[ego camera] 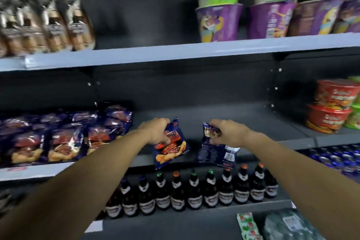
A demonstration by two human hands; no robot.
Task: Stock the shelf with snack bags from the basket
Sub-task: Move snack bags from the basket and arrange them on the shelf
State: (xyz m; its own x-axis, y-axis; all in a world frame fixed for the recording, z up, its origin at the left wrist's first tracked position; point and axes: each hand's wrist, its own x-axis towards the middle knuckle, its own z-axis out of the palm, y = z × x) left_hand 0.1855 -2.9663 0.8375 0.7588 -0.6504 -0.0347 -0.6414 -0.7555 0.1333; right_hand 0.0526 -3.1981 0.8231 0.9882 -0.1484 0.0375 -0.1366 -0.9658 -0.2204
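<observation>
My left hand (pixel 157 132) grips a dark blue foil snack bag with orange chips printed on it (pixel 171 146) by its top, and my right hand (pixel 228 132) pinches a second dark blue snack bag showing its back label (pixel 216 150). Both hang over the front edge of the grey metal shelf (pixel 224 121). I should set them upright beside the row of matching blue snack bags (pixel 64 136) at left, fronts facing out. The basket is out of view.
</observation>
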